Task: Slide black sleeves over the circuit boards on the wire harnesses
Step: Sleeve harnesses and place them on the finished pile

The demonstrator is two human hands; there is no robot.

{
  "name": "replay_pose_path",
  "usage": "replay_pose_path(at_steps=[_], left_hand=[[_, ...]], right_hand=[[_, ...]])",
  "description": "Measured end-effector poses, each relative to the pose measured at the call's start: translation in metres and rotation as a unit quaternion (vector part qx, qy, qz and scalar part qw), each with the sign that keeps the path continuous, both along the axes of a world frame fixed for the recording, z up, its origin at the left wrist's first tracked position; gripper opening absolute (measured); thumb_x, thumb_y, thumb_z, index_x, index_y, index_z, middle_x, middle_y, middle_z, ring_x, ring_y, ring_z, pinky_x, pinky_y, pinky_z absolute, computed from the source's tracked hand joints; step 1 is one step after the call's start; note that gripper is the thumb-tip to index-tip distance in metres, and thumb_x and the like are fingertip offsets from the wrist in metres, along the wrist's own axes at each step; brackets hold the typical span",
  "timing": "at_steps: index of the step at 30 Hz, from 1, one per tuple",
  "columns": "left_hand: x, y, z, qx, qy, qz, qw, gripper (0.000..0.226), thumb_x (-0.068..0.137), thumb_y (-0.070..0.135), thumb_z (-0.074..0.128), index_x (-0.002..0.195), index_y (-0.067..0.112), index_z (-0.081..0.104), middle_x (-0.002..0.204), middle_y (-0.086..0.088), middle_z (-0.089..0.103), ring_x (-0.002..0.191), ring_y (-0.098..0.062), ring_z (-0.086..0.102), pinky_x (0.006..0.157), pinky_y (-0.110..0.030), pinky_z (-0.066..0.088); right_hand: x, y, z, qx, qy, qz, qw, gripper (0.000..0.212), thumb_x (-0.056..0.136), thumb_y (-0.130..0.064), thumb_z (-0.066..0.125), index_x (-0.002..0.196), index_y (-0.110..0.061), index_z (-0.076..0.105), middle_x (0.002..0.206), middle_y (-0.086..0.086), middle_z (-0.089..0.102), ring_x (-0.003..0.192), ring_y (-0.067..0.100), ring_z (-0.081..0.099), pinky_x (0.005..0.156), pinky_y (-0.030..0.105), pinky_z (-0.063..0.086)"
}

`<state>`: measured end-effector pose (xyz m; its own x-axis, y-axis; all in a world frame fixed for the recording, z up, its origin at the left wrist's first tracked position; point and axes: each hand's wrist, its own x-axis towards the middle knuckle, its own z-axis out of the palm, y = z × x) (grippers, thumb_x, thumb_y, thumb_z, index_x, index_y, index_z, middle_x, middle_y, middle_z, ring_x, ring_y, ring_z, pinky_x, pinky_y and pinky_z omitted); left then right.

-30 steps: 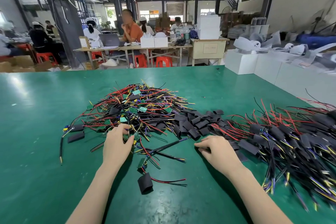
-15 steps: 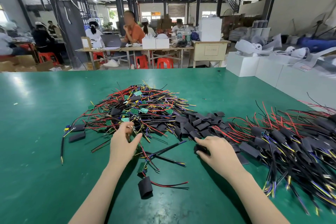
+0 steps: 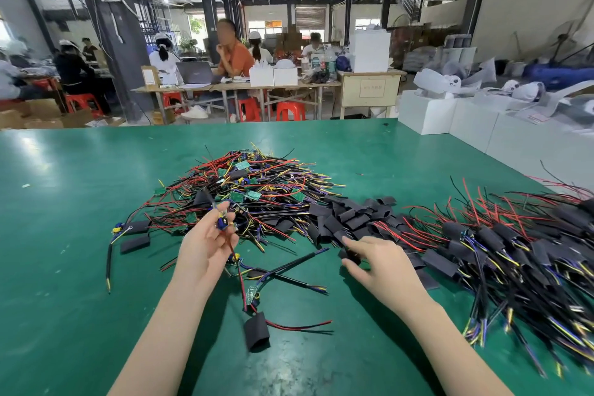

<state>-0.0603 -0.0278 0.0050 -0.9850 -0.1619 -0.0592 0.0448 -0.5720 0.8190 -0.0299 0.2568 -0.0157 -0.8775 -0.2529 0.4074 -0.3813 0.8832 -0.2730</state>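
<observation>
Left hand (image 3: 205, 243) pinches a circuit board (image 3: 222, 221), lifted just before the harness pile (image 3: 254, 193); right hand (image 3: 382, 267) pinches a black sleeve (image 3: 348, 253) right of it.

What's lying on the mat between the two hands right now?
In the head view, between the left hand and right hand lies a loose black cable with coloured wire ends, crossing bare green mat.

table (image 3: 80, 202): green
sleeves (image 3: 350, 219): black
circuit boards (image 3: 252, 194): green
wires (image 3: 273, 177): red, black, yellow, purple
stools (image 3: 291, 111): red
boxes (image 3: 427, 112): white
</observation>
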Motion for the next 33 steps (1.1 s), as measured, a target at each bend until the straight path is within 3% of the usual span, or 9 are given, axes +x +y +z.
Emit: replay_pose_path(at_steps=[3,6,9,12,16,20,28,33], left_hand=[[0.008,0.005,0.005,-0.177,0.067,-0.097,0.977,0.031,0.088,0.033,0.057,0.106,0.012,0.073,0.062,0.002,0.047,0.060,-0.013,0.042,0.060,-0.024,0.037],[0.017,0.015,0.004,-0.250,0.104,-0.187,0.944,0.029,0.088,0.030,0.058,0.091,0.006,0.074,0.060,-0.006,0.040,0.056,-0.015,0.035,0.057,-0.022,0.033],[0.020,0.024,0.000,-0.354,0.127,-0.193,0.906,0.026,0.089,0.034,0.064,0.083,0.011,0.074,0.062,-0.009,0.037,0.055,-0.016,0.035,0.055,-0.025,0.030],[0.018,0.023,0.000,-0.368,0.138,-0.164,0.905,0.029,0.087,0.036,0.060,0.080,0.011,0.073,0.060,-0.009,0.037,0.055,-0.018,0.032,0.056,-0.029,0.028],[0.017,0.016,0.001,-0.360,0.151,-0.148,0.909,0.039,0.080,0.045,0.063,0.079,0.007,0.072,0.057,-0.009,0.037,0.053,-0.018,0.030,0.057,-0.032,0.025],[0.018,0.015,0.001,-0.386,0.146,-0.153,0.898,0.035,0.085,0.040,0.060,0.078,0.007,0.072,0.052,0.001,0.037,0.053,-0.018,0.031,0.058,-0.031,0.027],[0.020,0.016,0.002,-0.403,0.133,-0.160,0.891,0.034,0.085,0.039,0.059,0.077,0.009,0.072,0.052,-0.002,0.034,0.054,-0.020,0.031,0.057,-0.030,0.026],[0.020,0.016,0.001,-0.411,0.123,-0.178,0.885,0.030,0.092,0.029,0.058,0.078,0.008,0.073,0.049,-0.001,0.034,0.051,-0.018,0.031,0.052,-0.018,0.033]], right_hand=[[0.004,0.002,0.006,-0.074,0.050,-0.004,0.996,0.047,0.085,-0.024,0.069,0.131,-0.017,0.058,0.088,0.001,0.065,0.083,0.023,0.060,0.074,0.034,0.047],[0.006,0.007,0.013,-0.126,0.089,-0.012,0.988,0.053,0.080,-0.014,0.075,0.130,-0.012,0.058,0.090,0.005,0.067,0.080,0.024,0.062,0.075,0.033,0.050],[0.007,0.011,0.018,-0.157,0.123,-0.015,0.980,0.054,0.078,-0.007,0.076,0.129,-0.011,0.059,0.094,0.004,0.069,0.082,0.022,0.065,0.079,0.029,0.049],[0.008,0.010,0.020,-0.219,0.117,-0.031,0.968,0.056,0.078,-0.005,0.074,0.129,-0.016,0.055,0.099,-0.006,0.070,0.084,0.012,0.066,0.085,0.025,0.050],[0.007,0.012,0.020,-0.247,0.105,-0.027,0.963,0.056,0.078,-0.004,0.072,0.129,-0.017,0.052,0.102,-0.007,0.069,0.086,0.015,0.065,0.086,0.038,0.053],[0.006,0.013,0.019,-0.249,0.106,-0.009,0.963,0.056,0.078,-0.002,0.071,0.129,-0.017,0.052,0.103,-0.007,0.068,0.094,0.014,0.064,0.087,0.041,0.052],[0.006,0.015,0.017,-0.230,0.117,0.027,0.966,0.052,0.082,-0.005,0.070,0.128,-0.021,0.053,0.107,-0.008,0.064,0.103,0.008,0.060,0.093,0.037,0.050],[0.011,0.010,0.019,-0.146,0.146,0.096,0.974,0.051,0.079,-0.001,0.069,0.126,-0.017,0.057,0.107,-0.005,0.063,0.099,0.008,0.060,0.091,0.025,0.047]])
